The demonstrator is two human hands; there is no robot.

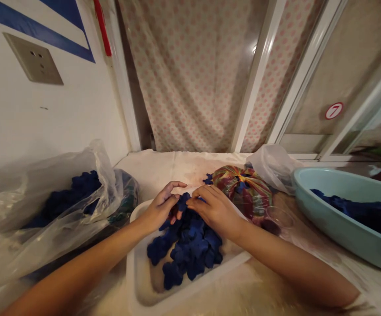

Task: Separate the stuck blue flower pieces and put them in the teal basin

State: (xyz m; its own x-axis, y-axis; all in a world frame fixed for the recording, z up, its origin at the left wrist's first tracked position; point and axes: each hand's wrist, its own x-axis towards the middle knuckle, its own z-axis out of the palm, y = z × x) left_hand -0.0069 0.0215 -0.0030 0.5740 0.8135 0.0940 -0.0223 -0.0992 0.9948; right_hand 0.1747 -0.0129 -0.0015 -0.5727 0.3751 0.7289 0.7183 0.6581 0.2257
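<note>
A patterned curtain (190, 74) hangs beyond a covered counter (150, 169), with a white wall (45, 123) running along its left side. Taking the white tray (137, 272) on the counter as the centre, a clear plastic bag (52, 219) of dark blue pieces slumps at nine o'clock. A pale blue basin (345, 215) holding more of them sits at three o'clock, and a striped bundle wrapped in film (243, 191) sits at one o'clock. In the tray lies a heap of flower-shaped blue pieces (190, 248). The left hand (159, 208) and right hand (215, 210) are close together over the heap, fingers curled around one blue piece (183, 201) at its top edge. Whether either hand grips it, I cannot tell.
</note>
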